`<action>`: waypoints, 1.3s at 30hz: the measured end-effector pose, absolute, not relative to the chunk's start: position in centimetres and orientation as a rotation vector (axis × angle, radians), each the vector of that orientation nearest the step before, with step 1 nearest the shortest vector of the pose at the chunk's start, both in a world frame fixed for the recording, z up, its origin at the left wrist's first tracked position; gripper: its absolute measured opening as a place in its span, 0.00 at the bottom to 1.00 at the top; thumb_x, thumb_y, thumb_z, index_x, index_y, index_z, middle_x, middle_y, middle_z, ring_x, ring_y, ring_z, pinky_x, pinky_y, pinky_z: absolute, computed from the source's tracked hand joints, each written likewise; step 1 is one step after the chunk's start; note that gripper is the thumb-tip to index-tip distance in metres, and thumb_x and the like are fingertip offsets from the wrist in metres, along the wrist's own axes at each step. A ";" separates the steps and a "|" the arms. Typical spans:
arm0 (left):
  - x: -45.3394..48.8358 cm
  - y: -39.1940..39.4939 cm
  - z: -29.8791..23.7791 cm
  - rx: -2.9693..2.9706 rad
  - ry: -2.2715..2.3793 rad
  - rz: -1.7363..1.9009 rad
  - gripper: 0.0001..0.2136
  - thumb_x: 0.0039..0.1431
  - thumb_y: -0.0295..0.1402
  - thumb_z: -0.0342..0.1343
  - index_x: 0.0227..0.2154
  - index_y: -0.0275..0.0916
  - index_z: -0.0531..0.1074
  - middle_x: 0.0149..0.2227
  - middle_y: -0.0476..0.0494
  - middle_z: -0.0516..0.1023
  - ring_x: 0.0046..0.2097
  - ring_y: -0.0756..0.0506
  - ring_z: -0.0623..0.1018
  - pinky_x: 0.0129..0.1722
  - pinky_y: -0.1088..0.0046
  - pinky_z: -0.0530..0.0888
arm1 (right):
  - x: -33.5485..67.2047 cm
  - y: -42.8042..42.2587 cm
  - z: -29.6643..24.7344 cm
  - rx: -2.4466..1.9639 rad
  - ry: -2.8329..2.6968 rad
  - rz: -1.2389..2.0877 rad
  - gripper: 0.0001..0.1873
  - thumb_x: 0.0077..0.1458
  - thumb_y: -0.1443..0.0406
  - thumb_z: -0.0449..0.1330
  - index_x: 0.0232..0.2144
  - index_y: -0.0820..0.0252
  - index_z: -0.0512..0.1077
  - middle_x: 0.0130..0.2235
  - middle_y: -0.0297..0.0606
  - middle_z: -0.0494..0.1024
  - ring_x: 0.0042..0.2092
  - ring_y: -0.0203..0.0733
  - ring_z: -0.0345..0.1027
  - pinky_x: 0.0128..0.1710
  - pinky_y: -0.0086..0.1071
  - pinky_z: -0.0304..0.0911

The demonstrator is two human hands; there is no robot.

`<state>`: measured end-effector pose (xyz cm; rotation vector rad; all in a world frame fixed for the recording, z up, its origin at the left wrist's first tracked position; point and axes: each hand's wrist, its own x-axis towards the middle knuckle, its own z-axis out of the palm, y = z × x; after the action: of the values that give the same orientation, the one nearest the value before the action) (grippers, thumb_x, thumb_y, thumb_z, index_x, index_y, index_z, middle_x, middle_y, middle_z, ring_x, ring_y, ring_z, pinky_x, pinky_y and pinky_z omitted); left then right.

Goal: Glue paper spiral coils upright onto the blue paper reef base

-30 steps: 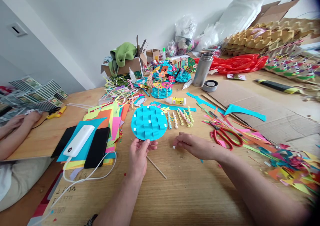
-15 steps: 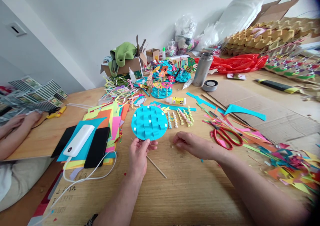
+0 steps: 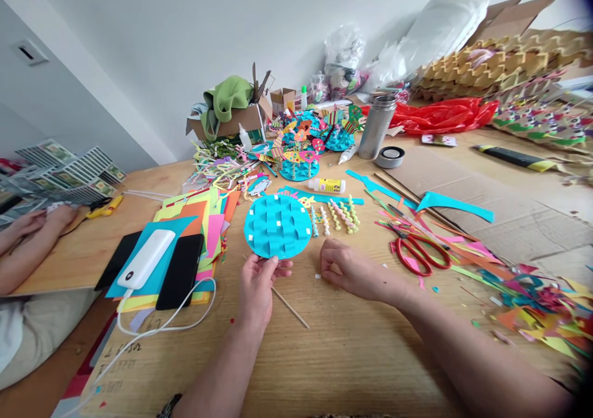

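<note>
A round blue woven paper disc [image 3: 278, 226] dotted with small white squares lies on the wooden table [image 3: 352, 344]. My left hand [image 3: 257, 291] pinches its near edge between thumb and fingers. My right hand [image 3: 349, 271] rests just right of the disc with its fingers curled and pressed together, close to a tiny white square [image 3: 317, 276] on the table; what the fingers hold is too small to name. A thin wooden stick [image 3: 290, 307] lies under my left hand.
Red scissors [image 3: 421, 252] and paper scraps lie right of my right hand. A glue bottle [image 3: 327, 186], spiral paper strips [image 3: 333, 217] and finished blue crafts [image 3: 300, 158] sit behind. Coloured paper with a power bank [image 3: 146, 259] and phone [image 3: 180, 271] lies left. Another person's arms [image 3: 23, 245] rest far left.
My right hand has drawn slightly left and nearer to me, its fingers curling down onto the table. A tiny white square now lies beside its fingertips. My left hand and the disc have stayed put.
</note>
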<state>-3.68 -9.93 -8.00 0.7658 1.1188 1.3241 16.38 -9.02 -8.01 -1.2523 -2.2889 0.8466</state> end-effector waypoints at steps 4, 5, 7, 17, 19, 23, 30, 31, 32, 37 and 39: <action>-3.8 -10.0 -8.1 0.774 1.105 1.315 0.12 0.45 0.33 0.63 0.32 0.33 0.70 0.28 0.43 0.80 0.30 0.44 0.80 0.27 0.72 0.74 | 16.0 -9.3 -8.1 -1.231 -2.308 0.894 0.07 0.49 0.75 0.53 0.24 0.61 0.67 0.30 0.38 0.71 0.31 0.36 0.63 0.32 0.30 0.59; -3.8 -10.0 -8.1 0.776 1.100 1.312 0.12 0.45 0.33 0.63 0.32 0.33 0.70 0.29 0.43 0.80 0.30 0.45 0.80 0.28 0.72 0.74 | 15.9 -9.3 -8.2 -1.232 -2.310 0.906 0.07 0.50 0.74 0.53 0.24 0.61 0.67 0.30 0.37 0.71 0.31 0.36 0.63 0.31 0.30 0.59; -3.8 -10.0 -8.1 0.782 1.094 1.308 0.12 0.46 0.32 0.63 0.32 0.32 0.70 0.29 0.43 0.80 0.31 0.45 0.80 0.28 0.72 0.74 | 15.9 -9.3 -8.2 -1.248 -2.298 0.945 0.06 0.51 0.73 0.53 0.25 0.61 0.68 0.29 0.37 0.71 0.30 0.36 0.62 0.30 0.30 0.58; -4.0 -9.9 -7.7 0.731 1.068 1.246 0.11 0.43 0.32 0.62 0.30 0.32 0.71 0.26 0.43 0.79 0.26 0.46 0.79 0.25 0.73 0.73 | 17.3 -7.9 -7.5 -1.219 -1.407 1.263 0.14 0.52 0.55 0.58 0.28 0.60 0.68 0.31 0.37 0.71 0.33 0.38 0.64 0.31 0.32 0.60; -4.0 -9.9 -7.6 0.734 1.050 1.217 0.10 0.43 0.32 0.61 0.29 0.32 0.71 0.24 0.43 0.79 0.25 0.47 0.78 0.24 0.73 0.72 | 17.4 -7.8 -7.5 -1.113 -1.224 1.399 0.16 0.48 0.53 0.62 0.28 0.60 0.68 0.32 0.37 0.72 0.34 0.37 0.65 0.33 0.32 0.61; -4.1 -9.9 -7.4 0.750 1.026 1.167 0.09 0.44 0.32 0.60 0.29 0.32 0.71 0.23 0.44 0.78 0.24 0.47 0.77 0.24 0.74 0.72 | 17.3 -8.0 -7.5 -1.030 -1.149 1.542 0.17 0.44 0.54 0.66 0.27 0.61 0.69 0.28 0.33 0.70 0.29 0.33 0.62 0.31 0.30 0.60; -3.9 -10.3 -7.1 0.757 0.914 1.132 0.12 0.48 0.37 0.59 0.33 0.34 0.73 0.29 0.40 0.80 0.31 0.44 0.79 0.27 0.70 0.74 | 16.1 -8.2 -8.2 -1.058 -1.070 1.494 0.17 0.43 0.53 0.67 0.26 0.61 0.70 0.26 0.32 0.72 0.29 0.33 0.64 0.32 0.31 0.61; -3.7 -10.5 -7.1 0.777 0.893 1.098 0.13 0.49 0.38 0.59 0.35 0.34 0.74 0.32 0.38 0.80 0.34 0.43 0.79 0.28 0.70 0.74 | 15.7 -8.4 -8.3 -1.063 -1.051 1.482 0.17 0.44 0.53 0.67 0.26 0.61 0.70 0.26 0.32 0.72 0.29 0.33 0.64 0.33 0.30 0.61; -3.4 -10.6 -7.1 0.799 0.883 1.066 0.13 0.49 0.38 0.60 0.35 0.34 0.75 0.35 0.37 0.80 0.36 0.42 0.79 0.30 0.69 0.75 | 15.4 -8.5 -8.3 -1.061 -1.032 1.477 0.17 0.44 0.53 0.67 0.26 0.61 0.71 0.27 0.32 0.72 0.30 0.33 0.65 0.33 0.30 0.61; -2.3 -11.1 -7.7 0.790 0.945 1.060 0.12 0.46 0.36 0.65 0.32 0.33 0.77 0.38 0.36 0.81 0.40 0.40 0.79 0.33 0.68 0.75 | 13.7 -9.6 -8.4 -1.023 -1.027 1.468 0.17 0.45 0.53 0.66 0.26 0.61 0.70 0.28 0.34 0.74 0.32 0.36 0.67 0.37 0.33 0.63; -2.2 -11.1 -8.0 0.758 0.974 1.091 0.13 0.45 0.37 0.65 0.32 0.33 0.77 0.37 0.37 0.81 0.39 0.40 0.79 0.33 0.67 0.76 | 13.4 -9.8 -8.5 -1.039 -1.069 1.439 0.17 0.45 0.52 0.66 0.27 0.61 0.71 0.28 0.34 0.74 0.33 0.37 0.67 0.37 0.33 0.64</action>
<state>-2.23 -11.08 -7.98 0.7581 0.9740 1.0910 13.35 -9.82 -8.53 -1.0392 -1.0693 1.4394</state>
